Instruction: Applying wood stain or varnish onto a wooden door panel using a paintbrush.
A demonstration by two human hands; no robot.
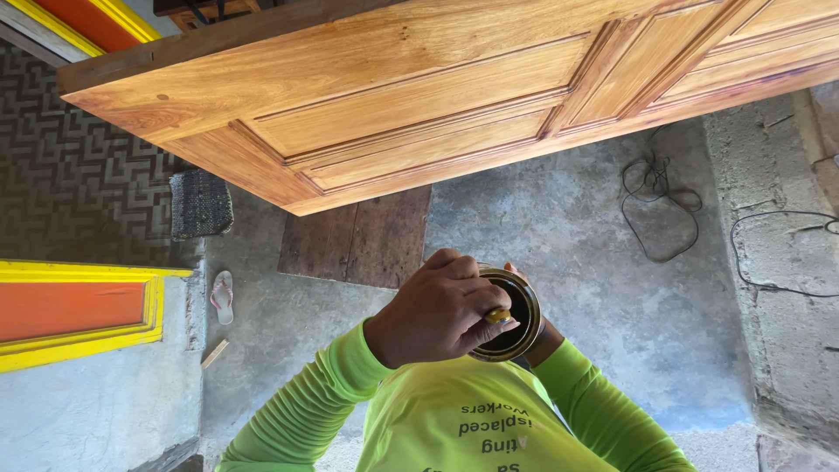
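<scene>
- Your left hand sits over the round metal tin of dark liquid, which you hold in front of your chest. Its fingers are curled together and pinch a small yellow-ended stick at the tin's mouth.
- Your right hand is behind and under the tin and is mostly hidden. One fingertip shows past the far rim, so its fingers seem wrapped on the tin's wall.
- I judge the tin stiff and moderately heavy. It is open-topped, so the liquid will slop if you tilt it. The rim is likely slick, so grip round the wall and keep it level.
- Left of the tin, on the grey concrete floor, lie one pink flip-flop and one small pale wood offcut.
- Further left is one orange panel with a yellow frame.
- Beyond the tin, one dark flat board lies on the floor. One dark woven mat lies to the left of it.
- Right of the tin and beyond it are two loops of thin black cable.
- Farthest from the tin, one varnished wooden panel door lies flat and raised above the floor. It spans the view.
</scene>
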